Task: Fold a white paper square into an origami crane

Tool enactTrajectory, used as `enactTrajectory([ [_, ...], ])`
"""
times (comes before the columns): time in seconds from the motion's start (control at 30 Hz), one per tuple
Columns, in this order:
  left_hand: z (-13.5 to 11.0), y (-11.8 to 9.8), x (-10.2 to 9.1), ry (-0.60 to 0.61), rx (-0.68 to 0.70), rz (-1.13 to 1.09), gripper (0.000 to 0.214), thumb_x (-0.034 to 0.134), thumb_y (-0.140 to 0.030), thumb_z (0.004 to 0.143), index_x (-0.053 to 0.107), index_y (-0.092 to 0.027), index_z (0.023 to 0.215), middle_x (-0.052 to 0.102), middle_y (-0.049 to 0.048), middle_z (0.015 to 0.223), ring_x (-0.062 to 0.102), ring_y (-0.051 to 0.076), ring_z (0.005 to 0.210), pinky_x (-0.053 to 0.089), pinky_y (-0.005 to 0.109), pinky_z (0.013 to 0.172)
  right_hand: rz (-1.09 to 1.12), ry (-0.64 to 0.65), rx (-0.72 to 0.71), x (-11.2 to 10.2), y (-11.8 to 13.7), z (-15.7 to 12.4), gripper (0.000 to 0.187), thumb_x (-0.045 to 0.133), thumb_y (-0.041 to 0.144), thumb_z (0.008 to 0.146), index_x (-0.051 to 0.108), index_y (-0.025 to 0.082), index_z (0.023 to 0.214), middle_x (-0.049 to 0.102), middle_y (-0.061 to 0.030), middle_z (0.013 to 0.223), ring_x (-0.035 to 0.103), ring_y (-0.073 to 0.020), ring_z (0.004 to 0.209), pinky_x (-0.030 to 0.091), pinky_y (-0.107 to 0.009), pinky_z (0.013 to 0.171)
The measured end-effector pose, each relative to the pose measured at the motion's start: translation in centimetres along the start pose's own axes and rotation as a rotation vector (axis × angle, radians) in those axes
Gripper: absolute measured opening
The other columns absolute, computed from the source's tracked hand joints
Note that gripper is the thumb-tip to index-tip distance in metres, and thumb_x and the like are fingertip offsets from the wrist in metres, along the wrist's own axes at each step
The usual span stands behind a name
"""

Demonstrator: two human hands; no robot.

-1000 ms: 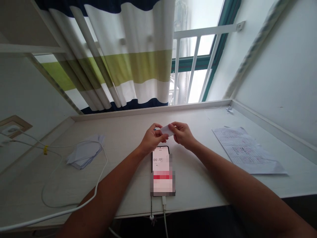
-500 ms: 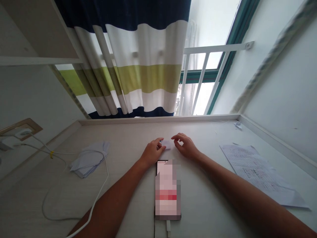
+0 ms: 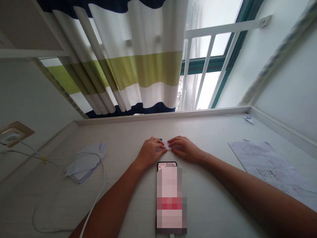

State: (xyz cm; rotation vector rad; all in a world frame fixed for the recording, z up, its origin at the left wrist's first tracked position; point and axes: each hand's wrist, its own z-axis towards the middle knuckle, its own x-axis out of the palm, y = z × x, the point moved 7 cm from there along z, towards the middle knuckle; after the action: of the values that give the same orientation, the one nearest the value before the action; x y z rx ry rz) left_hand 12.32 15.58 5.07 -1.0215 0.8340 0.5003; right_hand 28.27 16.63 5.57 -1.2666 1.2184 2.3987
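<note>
A small piece of white paper [image 3: 166, 145] lies on the desk, mostly covered by fingers from both sides. My left hand [image 3: 151, 150] has its fingers bent together on the paper's left edge. From the other side, my right hand [image 3: 184, 148] closes its fingertips on the right edge. A tiny blue thing [image 3: 160, 139], too small to name, shows just past my left fingertips. Right below the hands a phone [image 3: 169, 198] lies face up, its screen blurred out and a white cable at its lower end.
A stack of folded white papers [image 3: 85, 163] lies at left under a white charging cable [image 3: 104, 175]. At right is a written sheet [image 3: 267, 165], with a crumpled paper scrap [image 3: 247, 119] in the far corner. A wall socket [image 3: 15, 134] holds plugs. A raised rim [image 3: 158, 116] borders the desk.
My right hand has come down and left onto the paper; its fingers were apart from it before. The left fingers have settled flatter over the paper. The camera view has shifted slightly.
</note>
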Motion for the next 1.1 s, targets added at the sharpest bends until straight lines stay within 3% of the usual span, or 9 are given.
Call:
enactTrajectory([
  [0.2, -0.2, 0.1, 0.2, 0.000, 0.036, -0.001, 0.010, 0.074, -0.031, 0.089, 0.080, -0.027, 0.081, 0.076, 0.0045, 0.108, 0.064, 0.026, 0.110, 0.047, 0.045, 0.100, 0.329, -0.040, 0.099, -0.3, -1.6, 0.1, 0.015, 0.069, 0.032, 0.091, 0.081, 0.024, 0.092, 0.079, -0.0086, 0.108, 0.071, -0.0259, 0.111, 0.054, -0.044, 0.101],
  [0.4, -0.2, 0.2, 0.4, 0.013, 0.049, -0.059, 0.012, 0.073, -0.031, 0.090, 0.080, -0.027, 0.080, 0.076, 0.0042, 0.108, 0.064, 0.026, 0.109, 0.045, 0.045, 0.101, 0.307, 0.087, 0.061, -0.3, -1.0, 0.2, 0.013, 0.072, 0.029, 0.088, 0.082, 0.026, 0.095, 0.079, -0.0076, 0.112, 0.067, -0.0274, 0.118, 0.049, -0.048, 0.107],
  [0.53, -0.2, 0.3, 0.3, 0.019, 0.037, -0.076, 0.011, 0.074, -0.031, 0.089, 0.080, -0.027, 0.081, 0.077, 0.0039, 0.108, 0.063, 0.026, 0.110, 0.045, 0.045, 0.100, 0.347, 0.058, 0.117, -0.3, -1.3, 0.2, 0.015, 0.070, 0.034, 0.090, 0.082, 0.024, 0.092, 0.079, -0.0088, 0.108, 0.067, -0.0274, 0.117, 0.051, -0.046, 0.105],
  [0.77, -0.1, 0.0, 0.8, 0.005, -0.010, -0.117, 0.016, 0.072, -0.035, 0.090, 0.080, -0.028, 0.077, 0.078, 0.0034, 0.106, 0.063, 0.026, 0.109, 0.045, 0.046, 0.102, 0.157, -0.062, 0.181, 0.2, -2.1, 0.0, 0.015, 0.063, 0.028, 0.095, 0.077, 0.023, 0.093, 0.077, -0.0092, 0.111, 0.070, -0.0254, 0.102, 0.054, -0.043, 0.096],
  [1.1, 0.0, 1.0, 1.0, -0.071, -0.094, -0.251, 0.007, 0.074, -0.026, 0.084, 0.079, -0.026, 0.079, 0.079, 0.0034, 0.103, 0.066, 0.026, 0.107, 0.047, 0.044, 0.101, -0.088, -0.091, 0.117, 0.7, -1.4, 0.4, 0.017, 0.059, 0.024, 0.097, 0.072, 0.020, 0.085, 0.073, -0.0093, 0.098, 0.067, -0.0238, 0.094, 0.052, -0.039, 0.089],
])
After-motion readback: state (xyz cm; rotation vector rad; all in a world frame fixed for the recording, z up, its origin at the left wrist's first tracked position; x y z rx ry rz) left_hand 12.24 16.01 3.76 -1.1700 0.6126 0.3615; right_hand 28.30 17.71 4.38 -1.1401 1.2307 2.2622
